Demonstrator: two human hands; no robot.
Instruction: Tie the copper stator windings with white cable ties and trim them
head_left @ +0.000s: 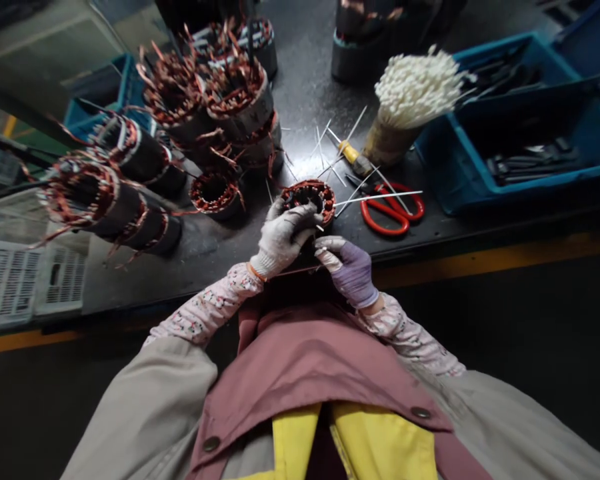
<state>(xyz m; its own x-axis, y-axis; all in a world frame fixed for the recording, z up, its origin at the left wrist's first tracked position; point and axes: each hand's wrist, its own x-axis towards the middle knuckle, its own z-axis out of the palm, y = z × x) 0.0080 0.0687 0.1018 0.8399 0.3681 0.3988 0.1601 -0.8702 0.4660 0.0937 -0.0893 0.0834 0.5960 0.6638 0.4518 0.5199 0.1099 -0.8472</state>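
Observation:
A motor stator (325, 192) with copper windings stands near the bench's front edge. My left hand (283, 235), in a white glove, is closed on the stator's near rim, its fingers reaching over the winding. In a purple glove with pale fingertips, my right hand (349, 267) is just below and to the right, thumb and fingers pinched together. What it pinches is too small to make out; a thin wire seems to run from there. White sleeving sticks (380, 197) lie right of the stator. Beside them are red-handled scissors (387, 223) and a yellow-handled screwdriver (349, 151).
Several stators (245, 100) are stacked at the left and back left, copper ends sticking out. A small stator (217, 195) sits left of my hands. At the right stand a tub of white-tipped sticks (387, 140) and blue bins (473, 173) with metal parts. White crates (57, 283) are far left.

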